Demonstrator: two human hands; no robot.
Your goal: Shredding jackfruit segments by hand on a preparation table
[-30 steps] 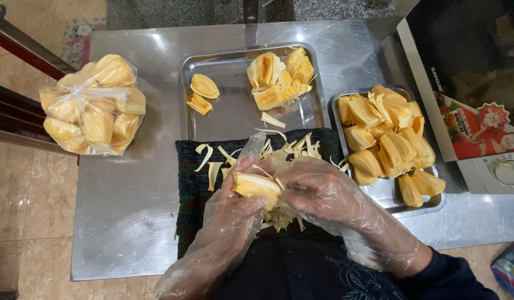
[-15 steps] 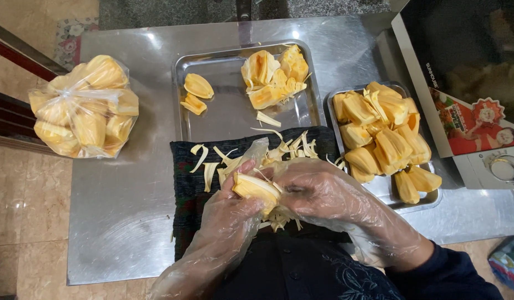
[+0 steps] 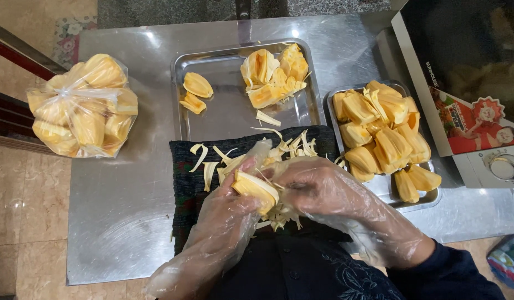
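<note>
You're over a brushed stainless steel table [image 3: 124, 222], scuffed and glaring with reflected light, tan floor tiles off its left edge. A dark woven cloth [image 3: 185, 189] covers the near middle, littered with pale stringy fruit fibres [image 3: 210, 166]. Behind it, a shallow rectangular metal tray [image 3: 229, 114] carries a few yellow fruit pieces; to the right a smaller metal tray [image 3: 421, 200] is heaped with glossy yellow-orange jackfruit pods [image 3: 379, 139]. A knotted clear plastic bag of pods [image 3: 82, 105] bulges at far left. Both your hands wear crinkled clear film gloves: your left hand [image 3: 226, 222] curls up from below, clasping a smooth yellow jackfruit pod [image 3: 256, 189] over the cloth, while your right hand [image 3: 323, 186] arches over, fingertips pinching at that same pod.
</note>
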